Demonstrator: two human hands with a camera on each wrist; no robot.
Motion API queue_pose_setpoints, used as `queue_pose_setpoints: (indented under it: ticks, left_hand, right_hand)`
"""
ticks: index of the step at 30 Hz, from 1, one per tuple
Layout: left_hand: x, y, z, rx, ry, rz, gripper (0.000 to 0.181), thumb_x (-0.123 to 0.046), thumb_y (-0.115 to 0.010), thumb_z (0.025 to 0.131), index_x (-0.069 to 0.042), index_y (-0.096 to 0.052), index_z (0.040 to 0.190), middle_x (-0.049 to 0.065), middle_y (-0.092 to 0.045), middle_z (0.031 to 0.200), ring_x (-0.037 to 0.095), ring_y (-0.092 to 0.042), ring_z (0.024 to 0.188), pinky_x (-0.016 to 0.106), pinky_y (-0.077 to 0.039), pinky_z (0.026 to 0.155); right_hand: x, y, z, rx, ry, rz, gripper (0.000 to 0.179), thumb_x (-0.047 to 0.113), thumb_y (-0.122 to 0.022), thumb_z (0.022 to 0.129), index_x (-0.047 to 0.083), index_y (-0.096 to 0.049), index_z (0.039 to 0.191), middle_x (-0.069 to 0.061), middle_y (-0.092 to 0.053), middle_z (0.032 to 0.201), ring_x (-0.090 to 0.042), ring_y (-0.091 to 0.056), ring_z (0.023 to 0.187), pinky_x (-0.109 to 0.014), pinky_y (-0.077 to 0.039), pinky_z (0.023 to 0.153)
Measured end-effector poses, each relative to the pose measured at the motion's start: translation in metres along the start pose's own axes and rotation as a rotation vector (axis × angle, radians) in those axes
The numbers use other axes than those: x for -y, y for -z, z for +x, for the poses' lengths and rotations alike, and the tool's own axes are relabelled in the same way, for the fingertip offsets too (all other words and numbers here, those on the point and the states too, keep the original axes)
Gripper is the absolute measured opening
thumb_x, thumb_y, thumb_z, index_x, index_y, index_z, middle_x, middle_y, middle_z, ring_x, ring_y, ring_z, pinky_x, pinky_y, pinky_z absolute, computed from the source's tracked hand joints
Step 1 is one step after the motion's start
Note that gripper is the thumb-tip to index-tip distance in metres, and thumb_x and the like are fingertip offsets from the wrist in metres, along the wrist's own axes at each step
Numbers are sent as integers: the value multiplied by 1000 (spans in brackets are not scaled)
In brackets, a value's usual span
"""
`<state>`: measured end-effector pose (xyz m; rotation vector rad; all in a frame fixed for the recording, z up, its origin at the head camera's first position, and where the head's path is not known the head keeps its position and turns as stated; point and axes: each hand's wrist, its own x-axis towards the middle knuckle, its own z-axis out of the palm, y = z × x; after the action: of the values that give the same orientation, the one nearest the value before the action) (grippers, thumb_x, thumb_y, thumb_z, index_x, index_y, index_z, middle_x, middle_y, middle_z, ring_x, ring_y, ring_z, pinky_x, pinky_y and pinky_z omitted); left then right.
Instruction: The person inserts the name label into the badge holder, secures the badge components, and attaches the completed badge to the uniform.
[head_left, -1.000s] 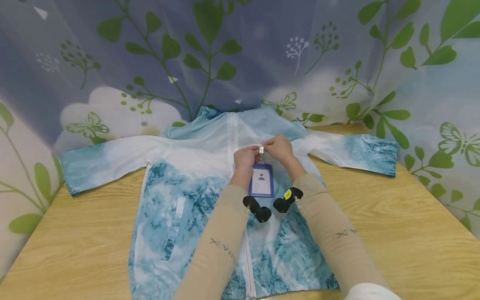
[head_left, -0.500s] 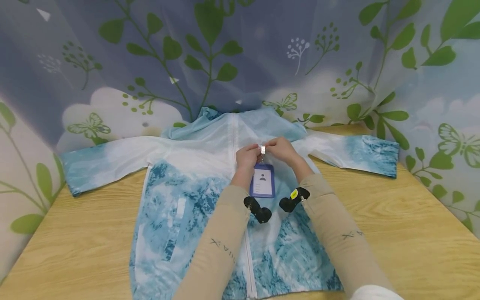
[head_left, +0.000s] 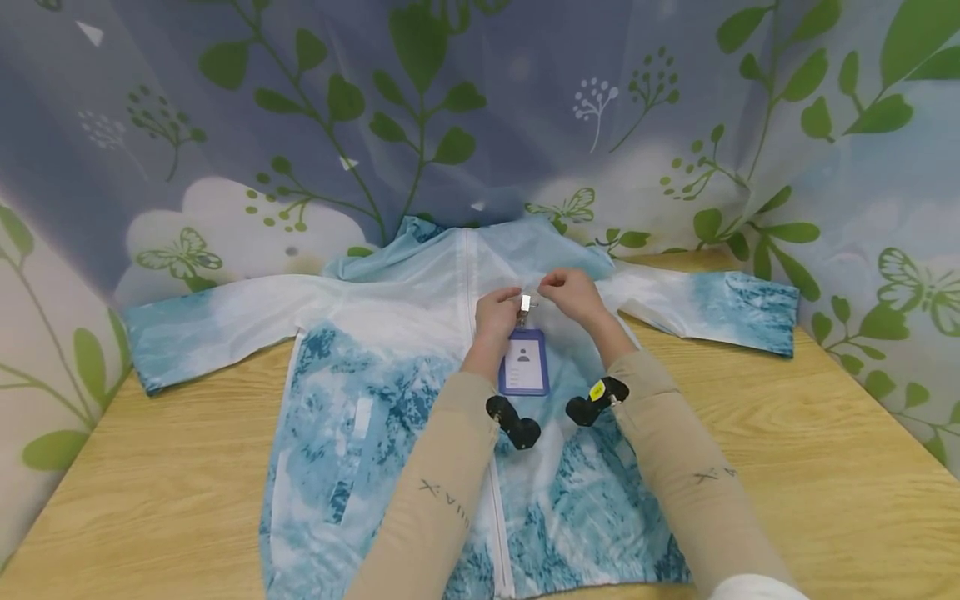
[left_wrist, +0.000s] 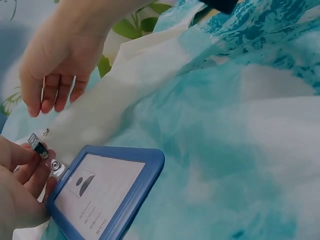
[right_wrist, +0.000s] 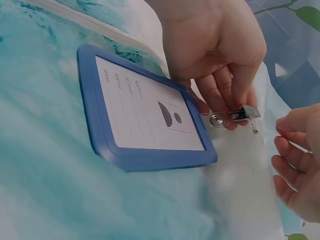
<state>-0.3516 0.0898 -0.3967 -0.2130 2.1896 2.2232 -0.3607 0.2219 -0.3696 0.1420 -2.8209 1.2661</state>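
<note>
A blue-framed badge holder (head_left: 524, 362) with a white card hangs by a clear strap with a round snap from a small metal clip (right_wrist: 245, 113). My left hand (head_left: 495, 319) pinches that clip between thumb and fingers. From the clip a thin pin (left_wrist: 45, 132) sticks out to one side. My right hand (head_left: 573, 293) hovers just beyond the clip, its fingers (right_wrist: 287, 152) loosely bent with nothing between them. Below both hands, a blue-and-white zip jacket (head_left: 420, 417) lies spread flat, front side up; the badge is over its chest, right of the zip.
A wood-grain table (head_left: 810, 467) carries the jacket. Its two sleeves (head_left: 210, 321) stretch out sideways. Behind and at the sides hangs a curtain (head_left: 510, 117) printed with leaves and butterflies. Black wrist cameras (head_left: 597, 402) sit on both forearms.
My right hand has drawn away from the clip toward the right, and a gap now shows between them. My left hand keeps its pinch; the clip has turned slightly, its pin showing.
</note>
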Motion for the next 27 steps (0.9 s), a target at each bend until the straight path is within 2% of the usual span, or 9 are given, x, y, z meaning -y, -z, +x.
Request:
queue_pose_setpoints:
  ticks: [4,7,10,15,20,24,27]
  left_hand:
    - [1,0,0,0,12,22,28,-5,-53,90,-4,-66,115,13,-65,105,20,-60,82,31,-49,75]
    - [0,1,0,0,15,65,28,-8,-51,92,-7,-66,115,11,-64,108,20,-59,85,29,-46,71]
    - [-1,1,0,11,7,104,28,-9,-50,93,-10,-66,116,9,-63,113,21,-58,88,28,-43,69]
    - [-3,1,0,37,4,117,27,-9,-51,93,-10,-67,115,8,-63,113,22,-59,92,29,-42,70]
    - [-2,1,0,26,13,79,26,-6,-54,91,-8,-68,112,9,-65,109,21,-59,91,31,-46,75]
    - [-3,3,-1,34,42,25,25,-6,-54,91,-8,-68,113,10,-65,108,24,-60,95,35,-45,82]
    - [-3,4,-2,39,59,11,25,-8,-55,92,-9,-68,113,9,-64,112,24,-58,99,35,-44,84]
  right_hand:
    - [0,2,-2,65,-13,-68,27,21,-54,93,-2,-67,97,-15,-62,90,-25,-55,81,-35,-45,70]
    - [0,2,-2,132,-40,-115,32,25,-53,93,-2,-68,102,-15,-65,90,-27,-58,83,-38,-47,74]
    - [0,2,-2,165,-57,-130,33,25,-53,93,-2,-68,103,-15,-66,93,-27,-60,86,-38,-47,76]
    - [-1,0,-3,154,-62,-108,30,22,-53,93,-3,-67,102,-15,-64,95,-25,-58,86,-36,-46,74]
    - [-4,-2,-2,98,-71,-47,29,15,-52,92,1,-63,115,-17,-62,109,-28,-57,93,-38,-47,79]
    - [-6,-4,-1,126,-61,-30,31,10,-53,91,-1,-62,118,-18,-59,119,-28,-55,101,-39,-46,84]
    - [-8,-6,-1,145,-41,-35,32,7,-54,88,-2,-63,117,-18,-59,119,-27,-54,101,-35,-45,82]
